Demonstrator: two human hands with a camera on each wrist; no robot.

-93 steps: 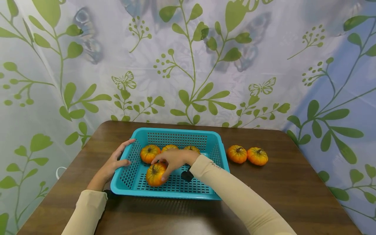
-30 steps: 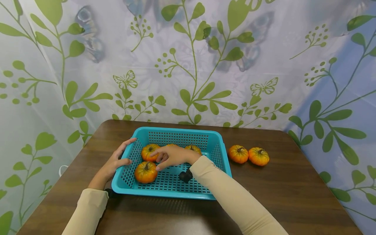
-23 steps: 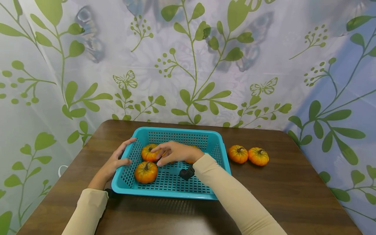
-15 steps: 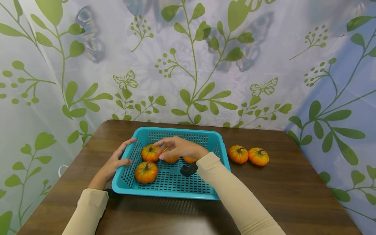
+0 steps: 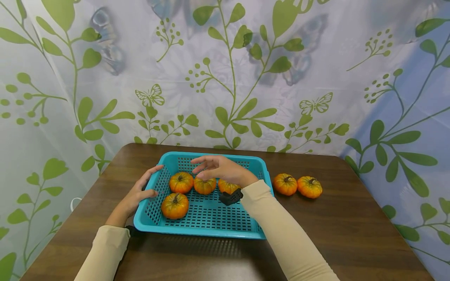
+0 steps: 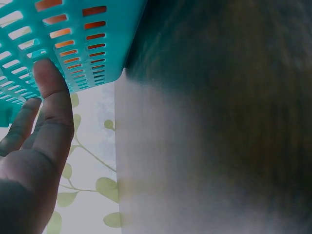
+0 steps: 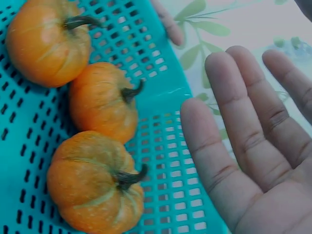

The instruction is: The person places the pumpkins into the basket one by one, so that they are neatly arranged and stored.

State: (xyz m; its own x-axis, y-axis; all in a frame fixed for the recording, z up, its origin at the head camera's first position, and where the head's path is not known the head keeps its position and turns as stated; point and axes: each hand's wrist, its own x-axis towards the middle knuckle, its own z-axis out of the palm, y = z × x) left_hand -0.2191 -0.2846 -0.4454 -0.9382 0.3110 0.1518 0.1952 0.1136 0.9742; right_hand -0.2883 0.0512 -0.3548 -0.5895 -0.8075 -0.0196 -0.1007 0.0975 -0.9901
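Observation:
A turquoise plastic basket (image 5: 197,233) stands on the table with several small orange pumpkins inside. My left hand (image 5: 133,198) grips its left end, thumb over the rim; in the left wrist view, fingers (image 6: 52,105) lie against the slotted outer wall. My right hand (image 5: 225,168) is raised over the back of the basket, fingers extended and holding nothing. Beneath it are a middle pumpkin (image 5: 205,186) and a partly covered right pumpkin (image 5: 227,186). A back-left pumpkin (image 5: 181,182) sits behind the front-left pumpkin (image 5: 175,206). The right wrist view shows spread fingers (image 7: 234,92) beside the pumpkins.
Two more pumpkins, a nearer one (image 5: 285,184) and a farther one (image 5: 309,187), sit side by side on the brown wooden table (image 5: 337,226), right of the basket. A leaf-patterned curtain (image 5: 225,78) hangs behind and around the table.
My right hand has let go of the front-left pumpkin after shifting it left, then lifted away toward the back right. The left hand stays on the basket's end.

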